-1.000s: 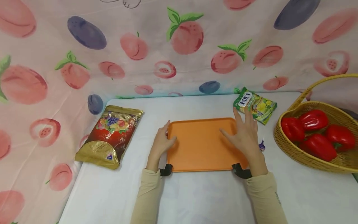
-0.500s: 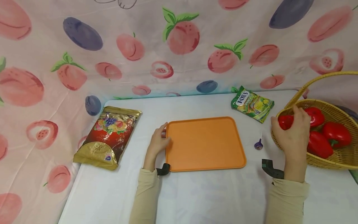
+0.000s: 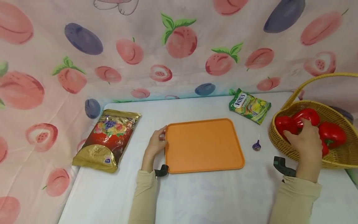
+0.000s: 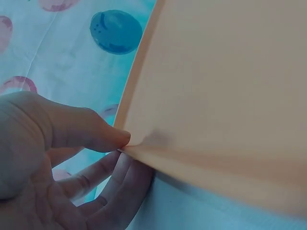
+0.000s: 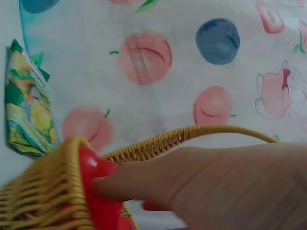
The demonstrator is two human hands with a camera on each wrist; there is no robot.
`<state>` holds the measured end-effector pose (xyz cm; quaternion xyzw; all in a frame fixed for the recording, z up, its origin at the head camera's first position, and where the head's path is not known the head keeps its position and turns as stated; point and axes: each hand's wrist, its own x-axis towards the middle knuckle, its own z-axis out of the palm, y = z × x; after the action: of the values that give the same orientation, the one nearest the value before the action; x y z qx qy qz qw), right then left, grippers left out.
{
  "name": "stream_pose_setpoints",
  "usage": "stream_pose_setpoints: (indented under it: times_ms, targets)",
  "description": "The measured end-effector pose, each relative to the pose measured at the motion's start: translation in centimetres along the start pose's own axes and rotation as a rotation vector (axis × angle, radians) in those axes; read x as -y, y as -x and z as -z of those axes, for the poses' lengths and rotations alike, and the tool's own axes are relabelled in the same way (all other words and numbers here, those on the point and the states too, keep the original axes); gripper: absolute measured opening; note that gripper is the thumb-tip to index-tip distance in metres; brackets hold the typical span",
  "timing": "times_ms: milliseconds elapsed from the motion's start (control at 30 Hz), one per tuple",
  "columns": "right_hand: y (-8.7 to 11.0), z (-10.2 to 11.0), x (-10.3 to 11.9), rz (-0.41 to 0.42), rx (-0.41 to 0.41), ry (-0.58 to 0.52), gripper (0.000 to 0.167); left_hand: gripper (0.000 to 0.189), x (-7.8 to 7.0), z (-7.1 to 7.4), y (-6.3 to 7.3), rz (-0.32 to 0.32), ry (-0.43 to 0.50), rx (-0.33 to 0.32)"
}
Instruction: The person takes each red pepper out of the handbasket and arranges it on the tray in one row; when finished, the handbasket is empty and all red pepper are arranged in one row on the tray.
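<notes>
My left hand [image 3: 156, 143] pinches the left edge of the orange tray [image 3: 204, 146]; in the left wrist view, the thumb [image 4: 105, 136] lies over the rim and fingers reach beneath it. Over at the wicker basket [image 3: 279, 144], my right hand [image 3: 309, 144] reaches in above the red bell peppers [image 3: 331, 133], thumb and fingers spread. It partly covers the front pepper. In the right wrist view its thumb overlaps a red pepper [image 5: 100, 206] just inside the basket's rim; the other fingers are hidden.
Between tray and basket lies a purple-wrapped lollipop [image 3: 256, 145]. A green Fox's candy bag [image 3: 250, 106] is at the back right. A large red and gold bag [image 3: 107, 140] lies to the left. The basket's tall handle [image 3: 305, 85] arches over it. Fruit-print cloth hangs behind.
My right hand has moved from over the tray's right side to the basket and in over the peppers. My left hand has stayed at the tray's left edge, thumb now closer to the rim.
</notes>
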<state>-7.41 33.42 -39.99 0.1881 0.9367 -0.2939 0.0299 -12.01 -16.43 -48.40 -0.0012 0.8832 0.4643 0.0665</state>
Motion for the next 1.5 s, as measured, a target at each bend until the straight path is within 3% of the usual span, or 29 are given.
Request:
stream_pose_setpoints:
  times_ms: [133,233,400,600,1033,1233,1367,1500]
  targets:
    - [-0.5,0.7,-1.0,0.026,0.097,0.041,0.087,0.074,0.2,-0.1,0.3,0.028,0.043,0.024]
    - [-0.6,0.8,-1.6,0.018,0.113,0.062,0.089,0.075,0.0,0.0,0.5,0.042,0.065,0.047]
    - [-0.6,0.1,-1.6,0.032,0.066,0.077,0.085,0.074,-0.3,0.4,0.8,0.043,0.035,0.038]
    - [-0.5,-0.2,-1.2,-0.038,-0.012,0.092,0.08,0.074,-0.3,0.7,0.8,0.032,0.027,0.042]
    - [-0.9,-0.8,1.1,-0.121,-0.196,-0.251,0.074,0.072,0.0,0.5,0.2,0.054,0.038,0.047]
    - [-1.6,-2.1,2.1,-0.089,-0.357,-0.38,0.068,0.07,0.3,0.5,0.2,0.072,0.034,0.067]
    - [-1.7,-2.6,3.1,-0.078,-0.347,-0.524,0.068,0.064,0.4,0.6,0.1,0.044,0.027,0.074]
    - [-1.5,-3.2,4.5,-0.03,-0.279,-0.573,0.068,0.06,0.4,0.6,-0.3,0.025,0.016,0.074]
